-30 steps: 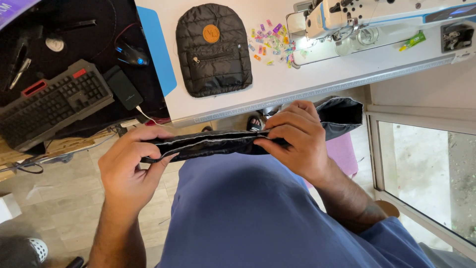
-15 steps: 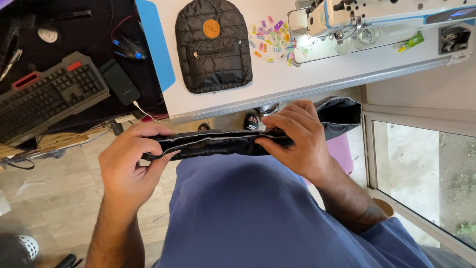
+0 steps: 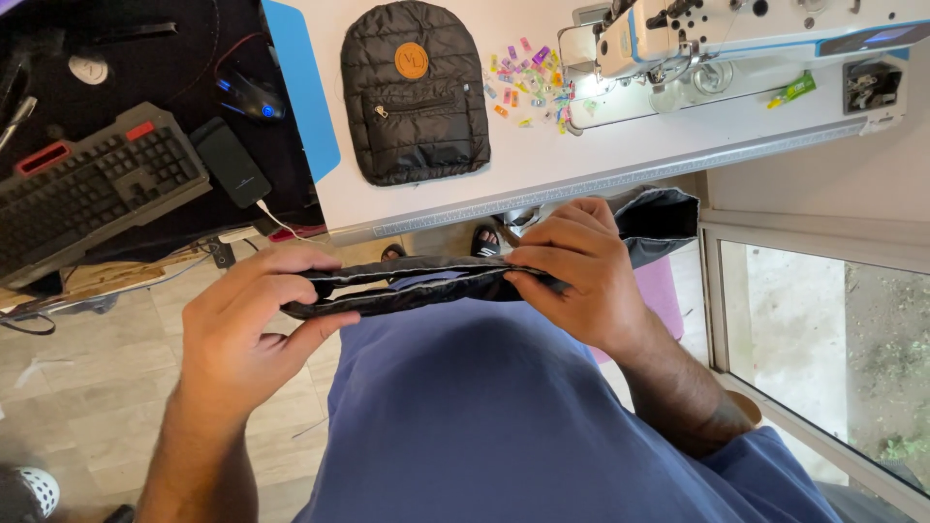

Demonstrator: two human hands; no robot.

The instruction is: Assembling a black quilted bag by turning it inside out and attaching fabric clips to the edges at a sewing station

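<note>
left hand (image 3: 242, 334): fingers curled and pinched shut on the left end of the black fabric strip (image 3: 417, 283), thumb under, fingers on top
right hand (image 3: 581, 281): fingers closed tight on the strip's right part, fingertips pressing the folded edge
black fabric strip: held level between both hands, above the lap, below the near edge of the white sewing table (image 3: 620, 165); not touching the table; pale seam line along its top, a blue patch showing mid-length
strip's right end: carries on past the right hand into a wider grey-lined black piece (image 3: 664, 218) hanging just under the table's near edge
lap: blue garment (image 3: 484, 416) fills the lower centre, directly under the strip
black quilted backpack panel (image 3: 415, 92): flat on the table, towards its left end, round tan patch near its top, zip across the middle
coloured clips (image 3: 523, 82): loose scatter on the table between the backpack panel and the sewing machine (image 3: 736, 48)
sewing machine: white, along the table's far right, lamp lit over the needle area
green object (image 3: 794, 90): small, on the machine bed, kind unclear
blue mat (image 3: 302, 87): at the table's left edge
dark desk (image 3: 145, 58): left of the table; keyboard (image 3: 92, 189) near its front edge, black phone (image 3: 229, 162) just right of it with a white cable, mouse (image 3: 250, 97) behind
floor: pale tiles, sandalled foot (image 3: 484, 239) visible under the table edge
</note>
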